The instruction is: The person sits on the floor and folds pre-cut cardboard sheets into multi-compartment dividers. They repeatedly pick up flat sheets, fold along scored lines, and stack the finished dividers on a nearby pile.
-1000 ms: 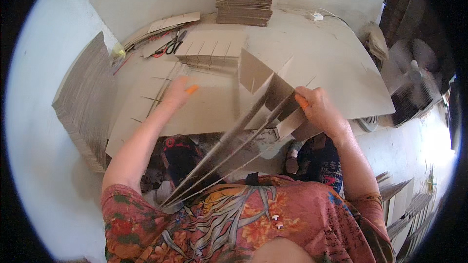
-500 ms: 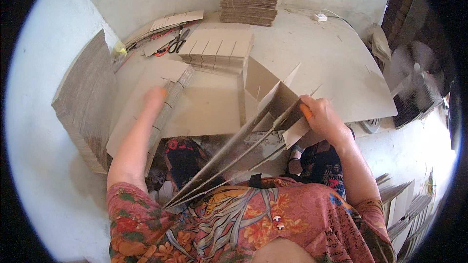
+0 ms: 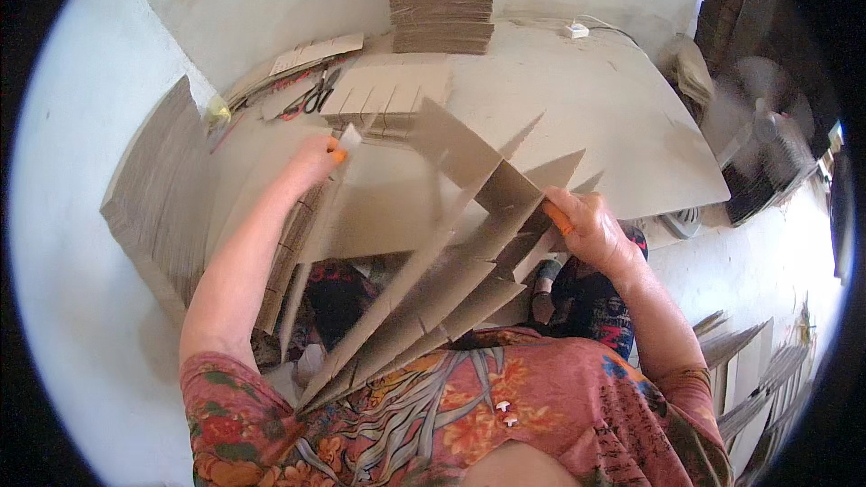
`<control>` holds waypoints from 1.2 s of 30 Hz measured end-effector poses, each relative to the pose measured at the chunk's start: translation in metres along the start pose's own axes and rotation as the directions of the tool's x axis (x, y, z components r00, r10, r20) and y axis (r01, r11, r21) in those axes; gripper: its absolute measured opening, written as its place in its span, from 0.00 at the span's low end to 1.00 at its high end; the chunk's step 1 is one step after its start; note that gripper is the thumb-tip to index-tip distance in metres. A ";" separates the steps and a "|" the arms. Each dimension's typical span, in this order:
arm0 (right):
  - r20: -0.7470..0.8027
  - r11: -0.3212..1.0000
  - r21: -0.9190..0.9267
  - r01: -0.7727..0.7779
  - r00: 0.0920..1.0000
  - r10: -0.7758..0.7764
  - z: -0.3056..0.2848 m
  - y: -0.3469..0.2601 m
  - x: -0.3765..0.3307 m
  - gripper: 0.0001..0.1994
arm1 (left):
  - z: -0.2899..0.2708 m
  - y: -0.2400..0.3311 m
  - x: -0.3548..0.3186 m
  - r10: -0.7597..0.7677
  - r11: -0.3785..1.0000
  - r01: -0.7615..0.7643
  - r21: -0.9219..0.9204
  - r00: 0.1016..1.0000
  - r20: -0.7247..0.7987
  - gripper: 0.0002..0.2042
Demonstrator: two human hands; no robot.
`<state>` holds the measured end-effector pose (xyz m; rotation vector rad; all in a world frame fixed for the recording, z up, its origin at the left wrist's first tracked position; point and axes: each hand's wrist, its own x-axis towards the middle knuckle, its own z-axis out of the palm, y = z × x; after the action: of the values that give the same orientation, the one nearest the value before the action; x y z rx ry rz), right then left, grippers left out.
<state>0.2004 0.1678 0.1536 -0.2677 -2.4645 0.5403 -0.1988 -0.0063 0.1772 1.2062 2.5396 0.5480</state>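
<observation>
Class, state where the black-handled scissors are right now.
In the head view, the black-handled scissors lie toward the upper left, just left of the low slotted cardboard stack.

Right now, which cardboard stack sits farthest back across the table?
The tall brown stack at the back, reaching the picture's top edge. The slotted stack beyond your left hand lies nearer; the slanting stack stands at the left.

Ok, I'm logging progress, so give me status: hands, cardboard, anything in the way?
Left hand holding strip; right hand holding grid. Grid's panels fanned at far end. Scissors beyond left hand, apart from it.
</observation>
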 end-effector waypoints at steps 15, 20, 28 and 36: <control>-0.104 0.996 0.082 0.045 0.994 -0.036 -0.017 -0.007 0.001 0.06 | 0.055 0.053 -0.006 0.011 0.874 0.104 -0.475 0.972 0.233 0.14; 0.053 0.993 0.086 -0.079 0.996 0.074 -0.002 0.011 0.004 0.04 | 0.052 0.112 -0.029 0.208 0.874 -0.060 -0.483 0.943 0.260 0.15; -0.045 0.966 -0.051 -0.255 0.966 0.253 -0.037 0.036 0.035 0.06 | 0.023 0.122 -0.002 0.301 0.779 -0.122 -0.616 0.934 0.195 0.22; 0.161 0.934 -0.276 -0.229 0.946 0.280 -0.023 0.082 0.074 0.08 | 0.084 0.020 0.090 0.300 0.954 -0.298 0.037 0.940 -0.160 0.22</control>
<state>0.1602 0.2715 0.1729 -0.6769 -2.7134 0.3687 -0.2072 0.0939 0.1041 1.6297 2.5058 0.7272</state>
